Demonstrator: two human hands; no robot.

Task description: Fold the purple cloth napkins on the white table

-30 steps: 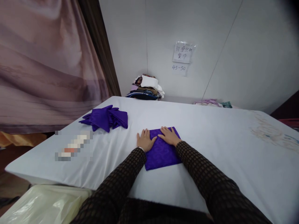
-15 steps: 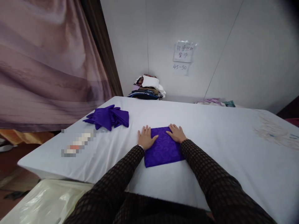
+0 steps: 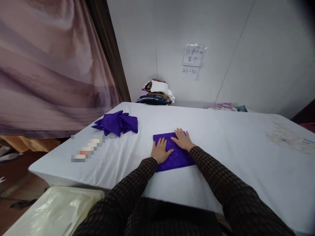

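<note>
A purple cloth napkin (image 3: 175, 159), folded to a flat rectangle, lies in front of me on the white-covered table (image 3: 236, 157). On its left part my left hand (image 3: 161, 151) rests flat, fingers spread. My right hand (image 3: 182, 139) lies open over its upper right part, with the fingertips near the far edge. Parts of the napkin are hidden beneath both hands and my right sleeve. Neither hand grasps anything.
A loose heap of purple cloths (image 3: 115, 123) lies at the table's left side. Nearer me is a blurred-out item (image 3: 88, 149). A stack of folded fabrics (image 3: 157, 92) stands by the wall. Plastic-covered surface (image 3: 54, 209) at lower left; curtain (image 3: 54, 65) at left.
My left hand has slid inward and nearer to me over the napkin, uncovering its far left corner. My right hand has shifted slightly left, staying flat on the cloth.
</note>
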